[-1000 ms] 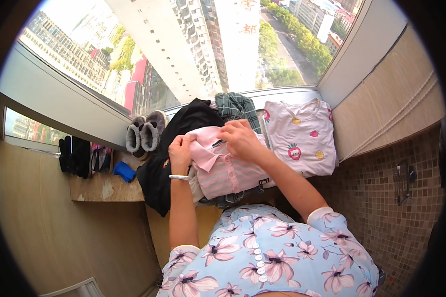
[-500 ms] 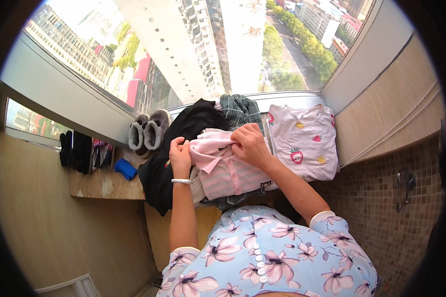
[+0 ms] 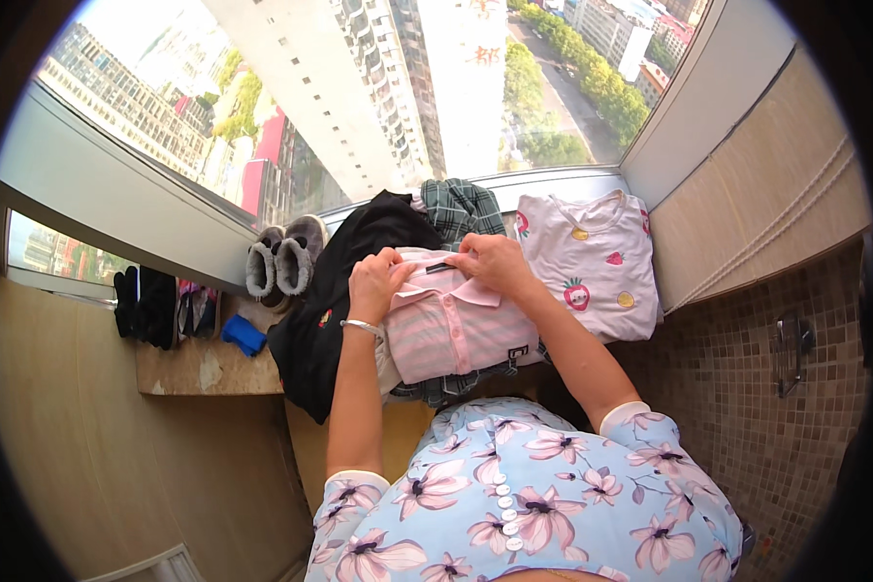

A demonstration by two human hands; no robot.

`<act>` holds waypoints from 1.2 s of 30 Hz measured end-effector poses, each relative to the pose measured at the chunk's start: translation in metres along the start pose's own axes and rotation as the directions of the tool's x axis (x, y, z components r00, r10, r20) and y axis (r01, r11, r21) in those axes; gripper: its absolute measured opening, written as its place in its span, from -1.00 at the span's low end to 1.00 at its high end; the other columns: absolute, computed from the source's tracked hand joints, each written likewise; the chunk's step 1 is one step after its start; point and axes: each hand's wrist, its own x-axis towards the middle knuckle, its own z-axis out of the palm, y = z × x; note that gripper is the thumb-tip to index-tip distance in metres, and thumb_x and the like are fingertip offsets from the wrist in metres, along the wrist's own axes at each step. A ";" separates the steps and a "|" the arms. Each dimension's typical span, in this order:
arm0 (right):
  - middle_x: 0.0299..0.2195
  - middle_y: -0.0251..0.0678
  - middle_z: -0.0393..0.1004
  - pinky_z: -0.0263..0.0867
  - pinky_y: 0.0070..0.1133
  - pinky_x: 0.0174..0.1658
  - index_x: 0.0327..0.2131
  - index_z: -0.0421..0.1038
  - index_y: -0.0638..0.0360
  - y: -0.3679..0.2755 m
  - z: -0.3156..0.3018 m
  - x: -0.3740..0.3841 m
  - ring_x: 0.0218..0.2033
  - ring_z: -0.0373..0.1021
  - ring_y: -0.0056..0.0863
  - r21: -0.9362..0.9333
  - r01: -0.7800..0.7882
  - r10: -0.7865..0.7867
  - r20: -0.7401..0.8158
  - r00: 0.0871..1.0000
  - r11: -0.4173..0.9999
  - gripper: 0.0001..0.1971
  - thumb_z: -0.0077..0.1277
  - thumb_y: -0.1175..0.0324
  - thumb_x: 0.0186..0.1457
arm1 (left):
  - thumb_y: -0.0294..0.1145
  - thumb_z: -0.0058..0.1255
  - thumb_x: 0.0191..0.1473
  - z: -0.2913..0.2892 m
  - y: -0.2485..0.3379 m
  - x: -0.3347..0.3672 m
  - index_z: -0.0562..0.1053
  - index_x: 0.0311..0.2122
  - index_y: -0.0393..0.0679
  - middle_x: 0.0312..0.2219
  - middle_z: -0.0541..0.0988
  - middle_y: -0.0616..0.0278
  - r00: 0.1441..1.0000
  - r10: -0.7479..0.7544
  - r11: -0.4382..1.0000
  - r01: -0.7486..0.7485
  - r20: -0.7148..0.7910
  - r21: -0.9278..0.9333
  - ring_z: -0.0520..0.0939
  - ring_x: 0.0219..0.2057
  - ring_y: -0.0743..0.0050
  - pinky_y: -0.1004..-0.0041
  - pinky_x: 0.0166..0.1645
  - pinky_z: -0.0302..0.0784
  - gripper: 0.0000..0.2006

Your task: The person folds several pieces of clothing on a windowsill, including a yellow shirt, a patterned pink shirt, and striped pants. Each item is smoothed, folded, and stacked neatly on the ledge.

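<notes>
A pink and pale striped polo shirt (image 3: 432, 335) lies folded, front up, on a heap of clothes, its collar toward the window. My left hand (image 3: 374, 283) pinches the left side of the collar, a white bangle at its wrist. On the collar's right side my right hand (image 3: 493, 262) is closed with its fingertips on the fabric. A dark label shows inside the neck between both hands. Black clothing (image 3: 383, 223) spreads beneath and to the left, and a green plaid garment (image 3: 464, 211) sticks out behind and below the shirt.
A folded white T-shirt (image 3: 597, 262) with fruit prints lies right of the heap, by the window. At left on the ledge (image 3: 194, 373) stand grey fur-lined shoes (image 3: 292, 265), a blue cloth (image 3: 243, 335) and dark shoes (image 3: 147, 306). White cords (image 3: 766, 233) hang along the right wall.
The collar has been spread and laid flatter, so the neck label now shows. My left hand has shifted right and toward the window along the collar; my right hand has moved slightly that way too.
</notes>
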 end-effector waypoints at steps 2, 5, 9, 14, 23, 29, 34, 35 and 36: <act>-0.29 -0.21 0.64 0.42 -0.29 -0.09 -0.22 0.63 0.12 0.014 0.012 -0.002 -0.19 0.57 -0.18 -0.032 0.032 -0.035 -0.114 0.993 0.999 -0.65 0.29 0.03 0.14 | -0.11 0.34 0.09 0.010 -0.007 -0.003 0.58 -0.30 -0.13 -0.38 0.65 0.10 0.998 0.028 0.998 -0.025 -0.054 0.054 0.67 -0.28 0.00 0.11 -0.14 0.53 -0.70; -0.17 -0.17 0.62 0.38 -0.25 0.02 -0.13 0.61 0.16 0.022 0.011 -0.008 -0.09 0.53 -0.14 -0.020 0.130 -0.128 -0.353 0.927 0.991 -0.66 0.26 0.11 0.18 | -0.11 0.31 0.13 0.005 -0.001 -0.010 0.58 -0.16 -0.12 -0.21 0.64 0.15 0.975 0.085 0.994 -0.069 -0.203 0.086 0.64 -0.12 0.05 0.12 0.04 0.48 -0.68; -0.04 -0.13 0.59 0.33 -0.24 0.11 -0.07 0.57 0.20 -0.012 -0.016 -0.050 -0.02 0.51 -0.13 -0.058 0.231 -0.235 -0.409 0.882 0.971 -0.68 0.23 0.21 0.19 | -0.16 0.26 0.18 -0.024 0.052 -0.041 0.50 0.11 -0.23 0.09 0.54 -0.07 0.952 0.190 0.976 -0.158 -0.239 0.149 0.53 0.13 -0.11 0.04 0.24 0.37 -0.52; 0.22 -0.01 0.43 0.16 -0.21 0.31 0.14 0.46 0.26 -0.024 0.013 -0.103 0.29 0.32 -0.11 -0.234 0.277 -0.318 -0.162 0.934 0.932 -0.44 0.24 0.12 0.16 | 0.09 0.14 0.23 0.011 0.060 -0.093 0.27 0.39 -0.24 0.45 0.12 -0.23 0.989 0.147 0.965 -0.139 -0.020 0.225 0.10 0.48 -0.26 -0.17 0.46 -0.02 -0.21; 0.14 -0.09 0.50 0.21 -0.26 0.23 0.06 0.52 0.19 -0.036 0.009 -0.110 0.19 0.39 -0.14 -0.150 0.245 -0.272 -0.195 0.942 0.958 -0.55 0.24 0.25 0.11 | -0.29 0.32 0.08 0.011 0.057 -0.117 0.49 0.19 -0.16 0.13 0.54 -0.03 0.976 0.063 0.997 -0.055 -0.208 0.048 0.51 0.19 -0.05 0.06 0.34 0.27 -0.45; -0.24 -0.24 0.56 0.29 -0.30 0.03 -0.18 0.58 0.15 -0.040 0.026 -0.068 -0.12 0.48 -0.22 0.008 0.316 -0.306 -0.223 0.926 0.949 -0.77 0.23 0.35 0.06 | -0.38 0.34 0.00 0.011 0.075 -0.086 0.58 -0.12 -0.13 -0.22 0.59 0.16 0.970 0.051 0.998 -0.039 -0.236 0.054 0.54 -0.08 0.05 0.10 0.18 0.33 -0.70; -0.36 -0.31 0.53 0.29 -0.32 -0.06 -0.32 0.56 0.10 -0.035 0.034 -0.052 -0.23 0.49 -0.27 0.006 0.330 -0.327 -0.126 0.937 0.944 -0.87 0.22 0.34 0.03 | -0.47 0.31 -0.06 0.016 0.068 -0.077 0.57 -0.29 -0.09 -0.30 0.56 0.21 0.957 0.127 0.991 -0.115 -0.259 0.063 0.54 -0.15 0.09 0.13 0.10 0.37 -0.82; -0.37 -0.32 0.52 0.29 -0.32 -0.07 -0.33 0.55 0.09 -0.034 0.036 -0.051 -0.24 0.48 -0.27 0.014 0.311 -0.308 -0.108 0.945 0.950 -0.88 0.22 0.34 0.03 | -0.49 0.31 -0.06 0.017 0.067 -0.077 0.57 -0.30 -0.08 -0.31 0.56 0.22 0.948 0.155 0.988 -0.140 -0.279 0.071 0.55 -0.15 0.10 0.14 0.09 0.38 -0.82; -0.37 -0.33 0.52 0.28 -0.33 -0.06 -0.34 0.56 0.07 -0.035 0.038 -0.052 -0.24 0.48 -0.26 0.028 0.267 -0.264 -0.090 0.960 0.963 -0.89 0.23 0.34 0.03 | -0.50 0.30 -0.06 0.019 0.065 -0.081 0.57 -0.30 -0.08 -0.31 0.56 0.22 0.934 0.196 0.980 -0.178 -0.300 0.087 0.55 -0.15 0.11 0.14 0.07 0.39 -0.82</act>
